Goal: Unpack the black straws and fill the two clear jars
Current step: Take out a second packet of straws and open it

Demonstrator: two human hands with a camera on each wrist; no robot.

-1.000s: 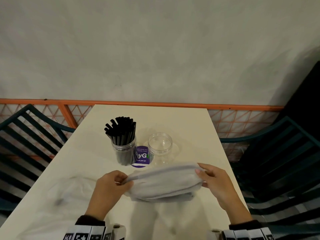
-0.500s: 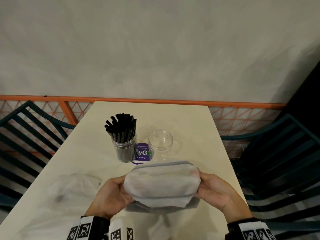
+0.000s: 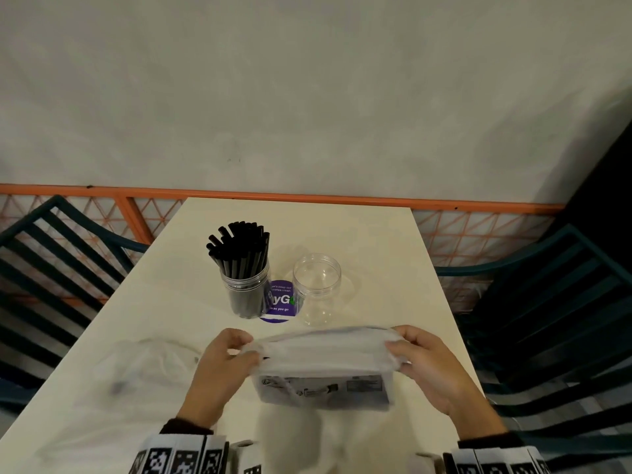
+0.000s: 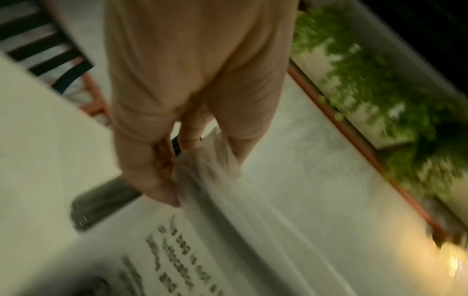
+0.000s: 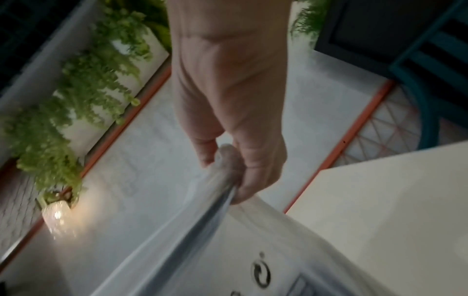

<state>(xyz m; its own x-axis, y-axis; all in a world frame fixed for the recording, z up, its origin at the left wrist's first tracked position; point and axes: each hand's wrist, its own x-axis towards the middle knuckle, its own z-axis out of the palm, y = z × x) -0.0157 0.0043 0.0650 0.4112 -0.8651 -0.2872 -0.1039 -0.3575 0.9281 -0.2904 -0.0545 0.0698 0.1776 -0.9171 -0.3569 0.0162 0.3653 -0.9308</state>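
A clear jar packed with black straws stands mid-table. Beside it on the right stands an empty clear jar. Just in front of them I hold up a white plastic pack with printed labels on its face. My left hand pinches the pack's upper left corner, thumb against fingers. My right hand grips its upper right corner, and the top edge is stretched taut between the two hands. What the pack contains is hidden.
A purple round sticker lies between the jars. A crumpled clear plastic bag lies on the cream table at the near left. Dark teal slatted chairs flank the table, and an orange rail runs behind it.
The pack has been turned so its printed face shows, and both hands have shifted from cupping its sides to gripping its top corners and pulling it wide.
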